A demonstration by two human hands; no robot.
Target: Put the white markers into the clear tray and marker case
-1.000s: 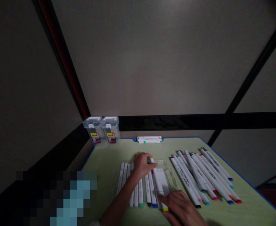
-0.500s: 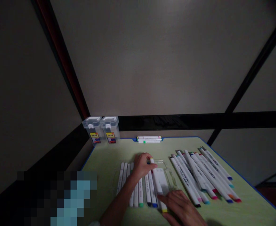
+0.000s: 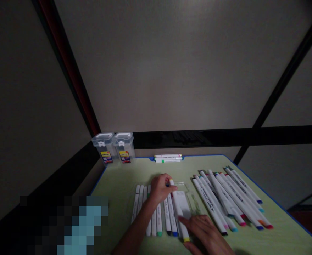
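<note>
A white marker with yellow ends (image 3: 179, 213) lies lengthwise between my two hands. My left hand (image 3: 161, 189) pinches its far end between thumb and fingers. My right hand (image 3: 202, 232) grips the near end, close to the yellow tip. To the left, several white markers (image 3: 158, 219) lie side by side in a row, partly covered by my left hand and forearm. Their tips are green, black, blue and pale. Under and around the row is a clear plastic tray (image 3: 194, 202), with a white piece (image 3: 184, 203) just right of the held marker.
A loose pile of white markers (image 3: 225, 198) with coloured tips lies on the right of the green table (image 3: 118, 173). Three markers (image 3: 168, 158) are stacked at the back edge. Two clear lidded boxes (image 3: 124, 148) stand at the back left, before the wall.
Both hands keep their hold on the yellow-ended marker, almost unmoved. The whole view has shifted very slightly.
</note>
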